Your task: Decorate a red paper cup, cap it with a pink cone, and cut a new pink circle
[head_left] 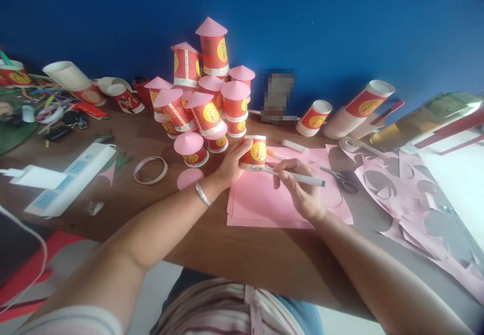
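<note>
My left hand (233, 164) is wrapped round a red paper cup (254, 154) with a yellow emblem, held above pink paper sheets (272, 201). In my right hand (300, 189) is a white marker (308, 179), its tip end at the cup's pale lower band. Whether the tip touches the cup cannot be made out. Behind my left hand stands a stack of red cups topped with pink paper cones (206, 109). One coned cup (189, 148) sits at the front of the stack, near a flat pink disc (190, 178).
Scissors (347, 184) lie right of my right hand, beside cut pink scraps (410, 219). Further back are a single cup (314, 118) and stacked cups (359, 108). A tape ring (150, 170) and a power strip (71, 180) lie on the left.
</note>
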Tool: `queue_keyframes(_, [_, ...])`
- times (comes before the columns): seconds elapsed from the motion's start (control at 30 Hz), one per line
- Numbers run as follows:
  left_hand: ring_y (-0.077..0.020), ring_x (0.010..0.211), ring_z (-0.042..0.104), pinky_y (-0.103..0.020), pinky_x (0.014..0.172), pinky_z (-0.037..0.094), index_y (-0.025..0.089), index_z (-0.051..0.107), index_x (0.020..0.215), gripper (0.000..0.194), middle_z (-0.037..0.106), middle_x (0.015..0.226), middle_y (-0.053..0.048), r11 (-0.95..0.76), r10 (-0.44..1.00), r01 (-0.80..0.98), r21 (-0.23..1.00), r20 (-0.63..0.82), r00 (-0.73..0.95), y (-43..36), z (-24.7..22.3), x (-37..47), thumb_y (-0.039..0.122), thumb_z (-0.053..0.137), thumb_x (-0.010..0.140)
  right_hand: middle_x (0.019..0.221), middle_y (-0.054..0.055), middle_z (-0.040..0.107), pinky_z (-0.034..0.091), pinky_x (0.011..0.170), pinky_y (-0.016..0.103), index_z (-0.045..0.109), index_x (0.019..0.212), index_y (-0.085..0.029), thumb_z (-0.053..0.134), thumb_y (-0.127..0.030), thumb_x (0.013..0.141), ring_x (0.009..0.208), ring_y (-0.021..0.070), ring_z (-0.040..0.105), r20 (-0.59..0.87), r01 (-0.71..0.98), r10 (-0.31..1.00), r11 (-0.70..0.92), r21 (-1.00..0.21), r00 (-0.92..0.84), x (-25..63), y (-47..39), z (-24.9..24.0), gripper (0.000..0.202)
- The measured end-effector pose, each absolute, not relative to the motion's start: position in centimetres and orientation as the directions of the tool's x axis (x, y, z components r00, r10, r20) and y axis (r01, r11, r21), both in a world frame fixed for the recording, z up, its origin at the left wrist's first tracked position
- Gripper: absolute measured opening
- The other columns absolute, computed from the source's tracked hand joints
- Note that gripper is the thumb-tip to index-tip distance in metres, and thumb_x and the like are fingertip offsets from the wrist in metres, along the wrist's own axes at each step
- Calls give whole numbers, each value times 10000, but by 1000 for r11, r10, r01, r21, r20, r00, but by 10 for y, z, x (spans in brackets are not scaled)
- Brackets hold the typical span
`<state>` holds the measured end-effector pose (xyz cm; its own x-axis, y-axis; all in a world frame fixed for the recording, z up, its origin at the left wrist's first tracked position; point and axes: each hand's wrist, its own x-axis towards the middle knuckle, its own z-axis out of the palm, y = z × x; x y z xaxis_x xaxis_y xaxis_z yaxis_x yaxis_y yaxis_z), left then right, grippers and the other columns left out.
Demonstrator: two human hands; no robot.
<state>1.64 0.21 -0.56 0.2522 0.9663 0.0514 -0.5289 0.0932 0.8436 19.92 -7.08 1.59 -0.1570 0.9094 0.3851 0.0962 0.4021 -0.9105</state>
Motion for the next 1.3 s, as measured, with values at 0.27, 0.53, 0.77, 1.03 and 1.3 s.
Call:
queue_keyframes(0.27, [-174,786,640,-314,740,533,181,681,946,429,668,831,-16,74,936,-428,901,85,340,-3,-4,11,556,836,806,706,-11,675,599,607,335,656,983,-226,657,-465,1009,646,165,680,390,126,887,428,-895,-245,195,-73,25,240])
queue_keyframes(0.53, [-180,807,669,-316,737,566,188,691,950,374,676,870,-21,144,941,-489,860,34,337,-3,-3,10,514,823,823,709,-15,673,553,601,316,623,894,-227,629,-330,991,613,153,662,446,264,890,455,-850,-97,198,-72,23,141])
queue_keyframes(0.77, [-144,752,618,-283,737,529,173,680,868,320,641,793,-2,147,941,-504,851,37,337,-6,-1,12,456,825,830,699,-10,708,527,587,296,614,844,-235,638,-239,953,582,145,639,531,394,820,570,-721,-215,195,-73,32,112])
queue_keyframes(1.03, [-111,671,537,-261,667,464,168,636,777,323,566,718,21,112,941,-490,865,66,333,-7,2,12,424,824,836,742,1,726,528,598,293,617,857,-231,629,-228,974,604,143,652,529,369,809,588,-720,-258,193,-72,30,118])
queue_keyframes(1.3, [-116,674,526,-264,664,444,168,606,801,355,553,718,24,121,932,-467,876,61,357,-7,3,12,443,829,820,739,2,718,514,597,280,607,836,-228,609,-210,963,617,138,643,519,390,813,582,-713,-265,194,-71,30,129])
